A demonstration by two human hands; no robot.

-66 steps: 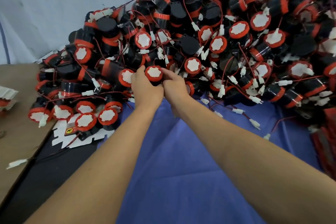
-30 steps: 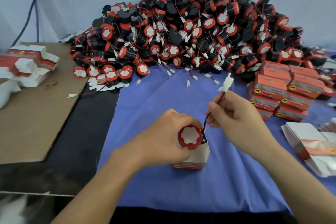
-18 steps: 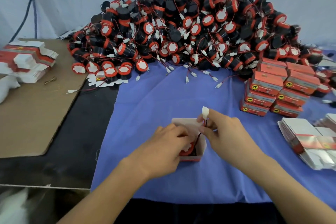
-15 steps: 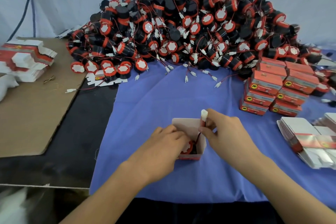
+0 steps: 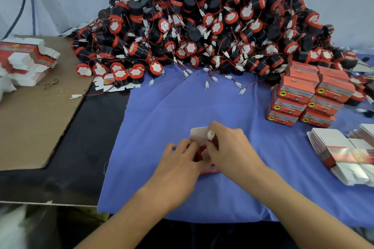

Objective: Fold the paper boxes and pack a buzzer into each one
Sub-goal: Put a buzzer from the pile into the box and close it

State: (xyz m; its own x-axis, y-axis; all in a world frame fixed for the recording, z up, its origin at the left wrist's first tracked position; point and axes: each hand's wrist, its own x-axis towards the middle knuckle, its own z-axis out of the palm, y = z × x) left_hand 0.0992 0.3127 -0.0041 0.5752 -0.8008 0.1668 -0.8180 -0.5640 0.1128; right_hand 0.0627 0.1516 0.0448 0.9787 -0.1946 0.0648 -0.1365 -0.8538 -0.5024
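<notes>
An open paper box [image 5: 198, 136] stands on the blue cloth [image 5: 182, 103], its white flap raised at the far side and its red base showing below my hands. A red and black buzzer [image 5: 199, 152] sits inside it, mostly hidden. My left hand [image 5: 180, 166] holds the box's left side. My right hand [image 5: 230, 151] pinches the buzzer's wire, with the white connector [image 5: 210, 135] sticking up between its fingers over the box opening. A big pile of loose buzzers [image 5: 202, 32] lies at the back.
Stacked closed red boxes [image 5: 307, 97] stand at the right. Flat box blanks lie at the near right [image 5: 342, 151] and on the brown cardboard [image 5: 30, 111] at the left [image 5: 26, 58]. Loose wires with white plugs trail from the pile onto the cloth.
The buzzer was taken from the pile and set into the box. Since half a second ago my right hand has brought the wire and connector lower, over the box, and both hands have closed in.
</notes>
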